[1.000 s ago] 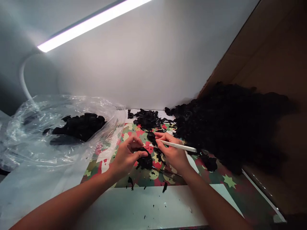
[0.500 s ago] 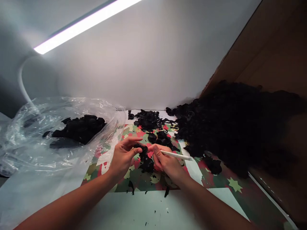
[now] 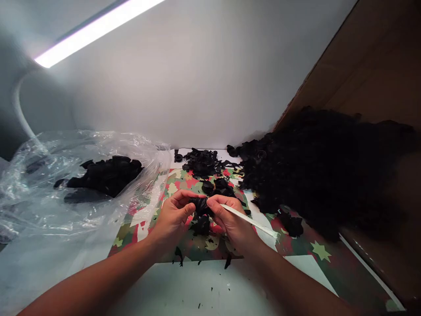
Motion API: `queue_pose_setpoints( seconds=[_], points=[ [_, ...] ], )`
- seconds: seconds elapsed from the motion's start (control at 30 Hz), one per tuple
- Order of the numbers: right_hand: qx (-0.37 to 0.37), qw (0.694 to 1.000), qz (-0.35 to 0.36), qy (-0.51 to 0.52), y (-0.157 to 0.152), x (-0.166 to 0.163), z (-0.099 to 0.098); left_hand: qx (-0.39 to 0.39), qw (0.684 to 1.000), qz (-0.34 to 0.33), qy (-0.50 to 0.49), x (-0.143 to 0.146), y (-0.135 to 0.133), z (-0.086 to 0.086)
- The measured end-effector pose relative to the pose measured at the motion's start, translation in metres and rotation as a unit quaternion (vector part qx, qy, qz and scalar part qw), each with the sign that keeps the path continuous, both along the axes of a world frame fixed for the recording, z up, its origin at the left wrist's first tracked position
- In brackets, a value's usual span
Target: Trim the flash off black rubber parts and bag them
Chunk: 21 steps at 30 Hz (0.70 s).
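My left hand [image 3: 174, 217] pinched a small black rubbery-looking piece [image 3: 199, 205] above the red-and-green patterned sheet [image 3: 130, 231]; my right hand [image 3: 232, 219] held a slim white stick-like tool [image 3: 251, 221], fingertips at the piece's other side. It seemed light and pliable — best gripped by opposite edges — though thin bits might tear.

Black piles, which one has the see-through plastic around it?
The black heap on the far left: clear plastic surrounds it. The small pile at the back middle and the huge dark pile on the right have none.
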State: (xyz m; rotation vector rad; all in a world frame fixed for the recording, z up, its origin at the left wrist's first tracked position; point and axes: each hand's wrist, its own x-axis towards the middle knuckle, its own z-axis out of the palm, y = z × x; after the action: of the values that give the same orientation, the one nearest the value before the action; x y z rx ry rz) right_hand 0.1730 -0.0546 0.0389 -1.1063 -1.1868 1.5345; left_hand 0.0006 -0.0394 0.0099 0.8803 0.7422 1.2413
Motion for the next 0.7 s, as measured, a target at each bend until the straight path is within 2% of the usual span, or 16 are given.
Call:
queue_pose_setpoints(
  seconds=[0.13, 0.23, 0.3, 0.4, 0.53, 0.6, 0.7],
  points=[
    [0.042, 0.998, 0.004, -0.048, 0.001, 0.002, -0.003, 0.040, 0.997, -0.006, 0.063, -0.008, 0.004, 0.001],
    [0.126, 0.983, 0.005, -0.133, 0.000, 0.002, -0.008, 0.018, 0.996, 0.002, 0.085, -0.012, 0.009, 0.000],
    [0.153, 0.974, -0.015, -0.167, -0.001, 0.001, -0.010, 0.003, 0.994, -0.021, 0.103, -0.013, 0.010, 0.001],
    [0.110, 0.984, -0.028, -0.141, -0.001, -0.001, -0.010, 0.052, 0.986, -0.039, 0.156, -0.012, 0.009, 0.004],
    [0.012, 0.997, 0.001, -0.079, 0.002, 0.000, -0.010, 0.183, 0.945, 0.001, 0.271, -0.013, 0.005, 0.009],
    [0.006, 0.998, 0.005, -0.065, 0.004, 0.002, -0.011, 0.210, 0.932, -0.005, 0.296, -0.015, 0.006, 0.009],
    [0.028, 0.997, 0.003, -0.067, 0.006, 0.004, -0.014, 0.204, 0.941, -0.035, 0.267, -0.016, 0.008, 0.006]
  ],
)
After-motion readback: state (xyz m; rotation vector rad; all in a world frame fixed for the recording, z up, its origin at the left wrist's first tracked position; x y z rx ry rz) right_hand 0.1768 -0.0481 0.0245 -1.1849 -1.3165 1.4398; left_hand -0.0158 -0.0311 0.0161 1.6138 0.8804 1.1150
